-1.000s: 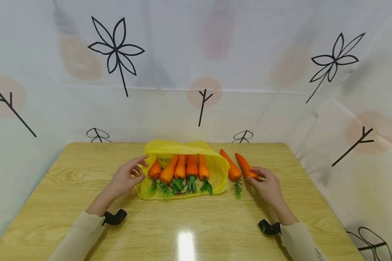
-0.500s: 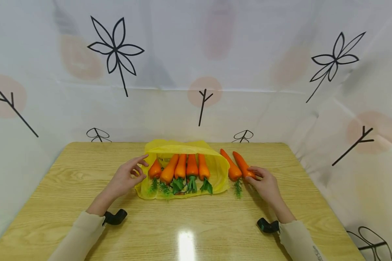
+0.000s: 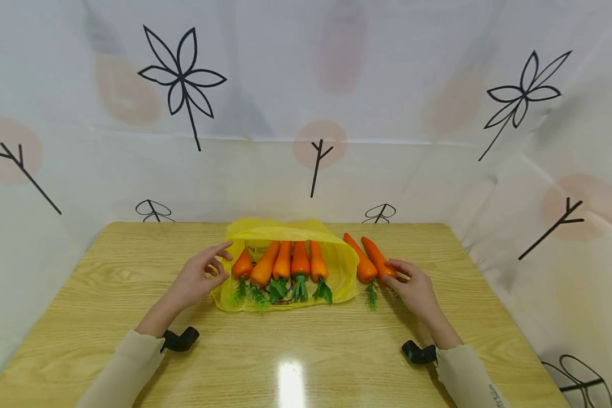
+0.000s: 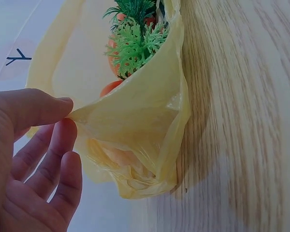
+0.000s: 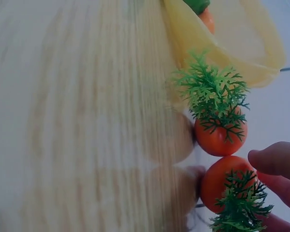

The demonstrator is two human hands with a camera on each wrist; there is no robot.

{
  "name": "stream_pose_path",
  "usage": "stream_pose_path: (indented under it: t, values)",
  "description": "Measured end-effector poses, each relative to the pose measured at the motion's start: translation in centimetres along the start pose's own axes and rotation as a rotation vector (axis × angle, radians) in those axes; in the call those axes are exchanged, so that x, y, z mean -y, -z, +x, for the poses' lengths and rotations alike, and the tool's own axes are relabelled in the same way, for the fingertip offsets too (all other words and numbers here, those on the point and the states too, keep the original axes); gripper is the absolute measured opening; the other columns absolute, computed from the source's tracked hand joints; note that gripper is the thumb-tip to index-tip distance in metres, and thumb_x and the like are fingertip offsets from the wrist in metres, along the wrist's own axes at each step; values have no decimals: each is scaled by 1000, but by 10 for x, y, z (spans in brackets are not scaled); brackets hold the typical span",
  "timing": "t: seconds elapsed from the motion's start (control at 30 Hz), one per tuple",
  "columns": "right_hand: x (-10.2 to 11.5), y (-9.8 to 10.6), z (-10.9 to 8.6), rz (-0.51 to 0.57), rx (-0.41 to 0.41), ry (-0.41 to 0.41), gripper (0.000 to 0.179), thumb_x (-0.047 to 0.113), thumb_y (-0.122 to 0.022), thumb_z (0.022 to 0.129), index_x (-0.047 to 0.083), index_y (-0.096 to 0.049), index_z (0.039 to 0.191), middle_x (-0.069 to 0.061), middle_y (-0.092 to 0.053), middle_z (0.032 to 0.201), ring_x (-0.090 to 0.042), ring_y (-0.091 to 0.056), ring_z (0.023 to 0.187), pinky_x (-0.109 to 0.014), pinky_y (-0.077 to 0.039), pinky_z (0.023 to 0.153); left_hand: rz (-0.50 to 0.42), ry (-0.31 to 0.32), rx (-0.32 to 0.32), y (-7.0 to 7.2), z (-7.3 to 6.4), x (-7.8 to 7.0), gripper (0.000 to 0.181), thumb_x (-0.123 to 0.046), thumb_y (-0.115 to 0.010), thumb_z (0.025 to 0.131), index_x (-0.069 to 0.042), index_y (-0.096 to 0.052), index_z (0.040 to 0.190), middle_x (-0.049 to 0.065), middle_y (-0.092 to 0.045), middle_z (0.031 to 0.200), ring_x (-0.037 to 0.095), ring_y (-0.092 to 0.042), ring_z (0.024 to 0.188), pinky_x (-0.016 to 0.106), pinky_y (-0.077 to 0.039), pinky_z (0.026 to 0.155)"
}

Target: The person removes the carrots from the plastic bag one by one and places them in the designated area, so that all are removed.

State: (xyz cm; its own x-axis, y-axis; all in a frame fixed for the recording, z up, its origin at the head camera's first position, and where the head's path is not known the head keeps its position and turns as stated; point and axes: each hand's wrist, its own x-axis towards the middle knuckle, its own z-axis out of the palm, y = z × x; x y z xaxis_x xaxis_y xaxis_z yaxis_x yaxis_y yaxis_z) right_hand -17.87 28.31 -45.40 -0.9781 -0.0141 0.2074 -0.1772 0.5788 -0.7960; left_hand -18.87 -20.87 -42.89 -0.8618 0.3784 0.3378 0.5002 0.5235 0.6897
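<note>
A yellow plastic bag (image 3: 343, 272) lies on the table with its mouth held wide. Inside it, several orange toy carrots (image 3: 300, 262) lie side by side, green tops toward the person. My left hand (image 3: 196, 276) pinches the bag's left edge between thumb and forefinger, the thin film (image 4: 135, 106) stretching from the fingertips in the left wrist view. Right of the bag, one carrot (image 3: 365, 269) with a feathery top lies loose. Beside it my right hand (image 3: 415, 289) grips another carrot (image 3: 374, 250) near its thick end; its leafy top (image 5: 241, 208) shows in the right wrist view.
The wood-grain table (image 3: 306, 340) reaches back to a white cloth backdrop (image 3: 265, 175) with drawn flowers and twigs. Black camera mounts (image 3: 180, 339) sit at both wrists, close over the tabletop.
My right hand has slid its carrot a little to the left, up to the loose carrot beside the bag. The left hand and the bag have stayed put.
</note>
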Motion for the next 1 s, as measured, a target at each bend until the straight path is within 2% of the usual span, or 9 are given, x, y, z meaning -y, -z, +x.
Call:
stream_pose_path:
  t: [0.27,0.4,0.67,0.87,1.0]
  values:
    - [9,5,-3,-30,-12,14,36,5,-69,93,-4,-64,128,-23,-58,133,-41,-54,122,-49,-49,92,-4,1,0,-3,0,0,67,12,-70,85,-2,-48,146,10,-62,114,15,-61,82,34,-52,73]
    - [15,7,-5,-47,-45,25,34,4,-69,93,-3,-65,126,-22,-59,131,-40,-56,119,-48,-49,92,-10,0,3,-4,0,0,66,12,-70,85,-2,-48,146,10,-62,114,15,-62,83,34,-53,73]
    - [33,5,-7,-31,-115,152,30,-4,-71,89,-4,-69,119,-19,-65,123,-36,-60,114,-46,-52,87,-20,-8,-2,-6,-1,1,66,12,-70,85,-1,-48,145,11,-62,114,15,-62,82,33,-52,72]
    - [46,0,-8,27,-96,221,28,-6,-72,87,-6,-70,115,-18,-67,118,-30,-62,108,-33,-55,83,-4,-5,-7,-6,0,1,66,12,-71,85,-2,-48,145,10,-62,115,14,-61,81,34,-53,72]
    - [53,-4,-9,22,-98,244,27,-6,-74,86,-3,-72,113,-15,-68,116,-26,-64,104,-39,-56,81,3,-3,-8,-6,2,1,68,11,-72,84,-3,-48,146,10,-63,115,13,-61,81,35,-53,73]
